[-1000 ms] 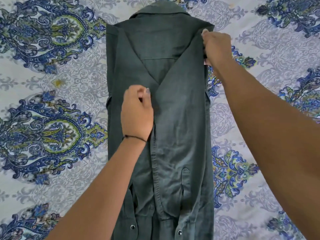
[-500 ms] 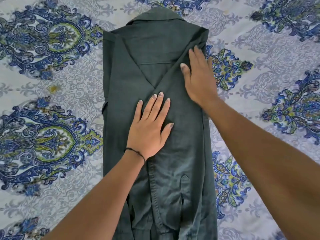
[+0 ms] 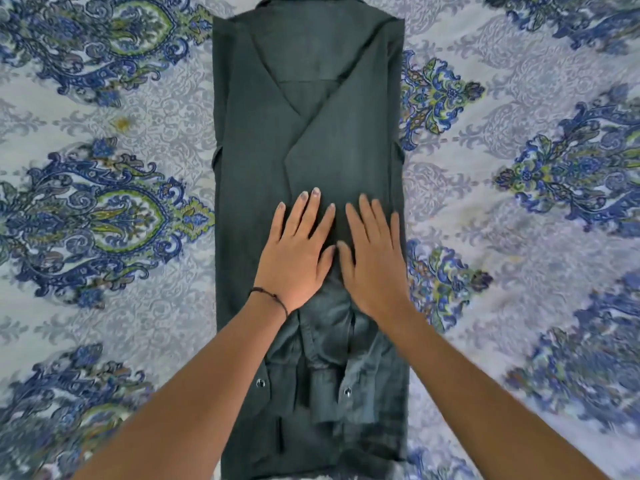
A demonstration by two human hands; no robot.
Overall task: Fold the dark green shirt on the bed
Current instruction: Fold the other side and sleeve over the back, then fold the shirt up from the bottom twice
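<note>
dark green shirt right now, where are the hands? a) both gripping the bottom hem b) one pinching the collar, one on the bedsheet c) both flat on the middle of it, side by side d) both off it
c: the left hand and right hand lie open, palms down, next to each other on the middle of the dark green shirt, with its sleeves folded in.

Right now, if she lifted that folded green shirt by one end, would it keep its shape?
Probably not. The shirt looks thin and floppy; its folded-in sleeves lie loose and would likely slide out. Both hands press flat on it, suggesting the folds spring up unaided.
</note>
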